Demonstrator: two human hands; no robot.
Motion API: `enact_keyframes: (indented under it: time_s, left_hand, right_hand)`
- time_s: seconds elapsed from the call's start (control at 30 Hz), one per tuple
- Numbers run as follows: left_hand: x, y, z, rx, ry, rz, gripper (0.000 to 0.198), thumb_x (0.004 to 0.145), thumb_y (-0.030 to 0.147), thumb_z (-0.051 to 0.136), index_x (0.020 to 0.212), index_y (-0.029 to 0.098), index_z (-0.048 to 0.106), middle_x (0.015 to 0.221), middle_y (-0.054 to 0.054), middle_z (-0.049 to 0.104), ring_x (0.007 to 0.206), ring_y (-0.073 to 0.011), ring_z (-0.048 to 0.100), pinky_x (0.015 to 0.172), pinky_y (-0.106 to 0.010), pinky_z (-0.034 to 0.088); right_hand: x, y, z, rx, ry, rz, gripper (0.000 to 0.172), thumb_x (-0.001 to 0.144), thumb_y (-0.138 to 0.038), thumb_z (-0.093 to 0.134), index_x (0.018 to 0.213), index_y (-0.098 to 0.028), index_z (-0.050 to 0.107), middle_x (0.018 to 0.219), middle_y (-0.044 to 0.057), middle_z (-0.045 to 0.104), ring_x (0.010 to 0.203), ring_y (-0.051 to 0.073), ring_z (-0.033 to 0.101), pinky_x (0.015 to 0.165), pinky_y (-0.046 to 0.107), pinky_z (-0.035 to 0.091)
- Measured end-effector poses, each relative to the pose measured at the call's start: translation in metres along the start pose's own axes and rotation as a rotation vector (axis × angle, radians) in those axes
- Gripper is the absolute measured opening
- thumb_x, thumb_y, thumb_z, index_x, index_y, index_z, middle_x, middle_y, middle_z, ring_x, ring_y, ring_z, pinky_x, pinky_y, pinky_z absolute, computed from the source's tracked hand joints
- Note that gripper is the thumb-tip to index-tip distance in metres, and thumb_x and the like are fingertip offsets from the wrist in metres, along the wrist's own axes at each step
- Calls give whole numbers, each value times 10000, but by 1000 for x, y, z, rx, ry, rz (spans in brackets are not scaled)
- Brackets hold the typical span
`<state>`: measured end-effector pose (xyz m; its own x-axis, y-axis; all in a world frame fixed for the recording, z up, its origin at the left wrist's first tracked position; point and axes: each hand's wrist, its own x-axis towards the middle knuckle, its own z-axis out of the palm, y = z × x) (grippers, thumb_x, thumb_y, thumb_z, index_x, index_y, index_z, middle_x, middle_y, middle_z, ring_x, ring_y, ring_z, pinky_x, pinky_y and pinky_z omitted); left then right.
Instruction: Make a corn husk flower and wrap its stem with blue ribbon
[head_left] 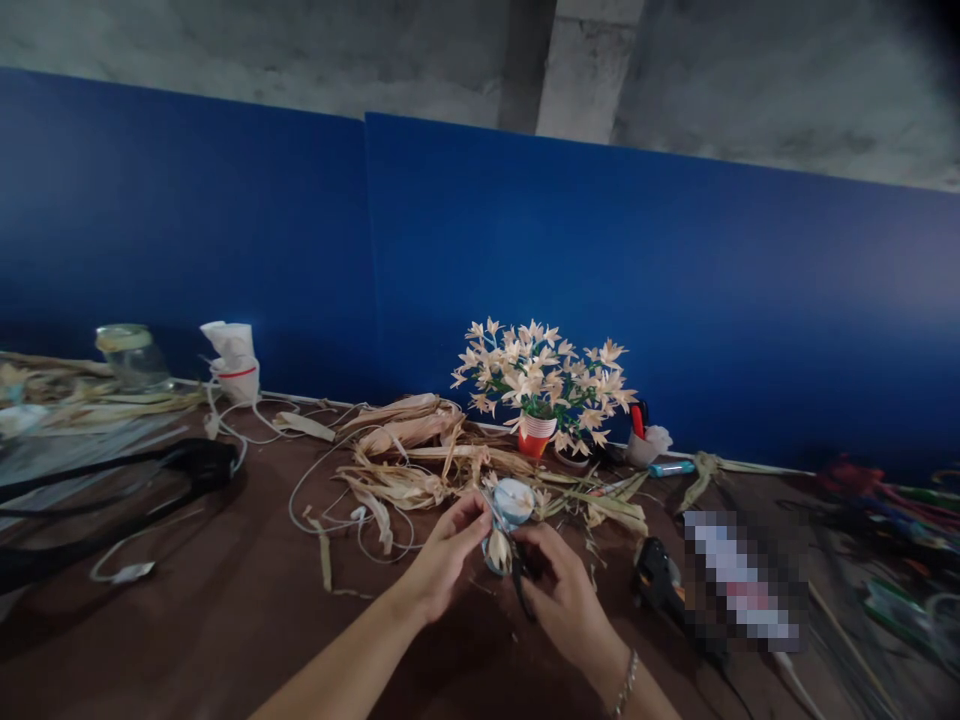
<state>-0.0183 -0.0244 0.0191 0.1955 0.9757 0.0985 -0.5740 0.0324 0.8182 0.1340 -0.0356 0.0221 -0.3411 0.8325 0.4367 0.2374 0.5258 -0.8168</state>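
Note:
My left hand (450, 550) is closed in a pinch, with a small pale dried-husk flower (499, 548) at its fingertips. The exact grip point is hidden by the fingers. Scissors with dark handles (520, 585) sit in my closed right hand (561, 580), their blades angled up toward the left fingertips. Just beyond both hands is a small round whitish-blue container (514, 500). Dried husks (409, 480) lie heaped behind my left hand. A red-and-white cup (535, 436) holds a bunch of cream husk flowers (536, 370) with green stems.
A black glue gun (660, 575) and a blurred-out item (742, 580) lie to the right. On the left are a black-framed object (187, 462), a glass jar (133, 358) and a white wrapped bundle (234, 362) with cords. Blue panels (600, 250) stand behind the brown table.

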Motion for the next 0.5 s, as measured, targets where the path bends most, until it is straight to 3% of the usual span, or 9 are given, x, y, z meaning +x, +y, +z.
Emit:
enact_keyframes:
  time_s: [0.27, 0.4, 0.5]
  left_hand:
    - [3, -4, -3, -35, -24, -53, 187, 654, 300, 643, 723, 145, 564, 666, -5, 555, 597, -102, 511, 569, -212, 385]
    - [7, 5, -10, -25, 97, -31, 246, 659, 256, 642, 877, 161, 581, 705, 7, 549, 583, -74, 491, 540, -183, 367]
    - [11, 14, -16, 41, 193, 34, 244, 645, 236, 649, 869, 151, 602, 631, 34, 524, 459, -25, 388, 444, -151, 290]
  right_hand:
    - [4, 0, -6, -88, 27, -4, 310, 645, -60, 506, 911, -207, 569, 861, 30, 581, 783, 163, 529, 705, 256, 419]
    - [3, 5, -18, -29, 97, 104, 276, 670, -152, 551, 943, -193, 542, 841, 30, 578, 736, 154, 534, 648, 240, 426]
    - [-2, 9, -31, -130, 33, 192, 239, 628, -180, 595, 864, -196, 564, 704, -3, 581, 628, 138, 523, 549, 215, 399]
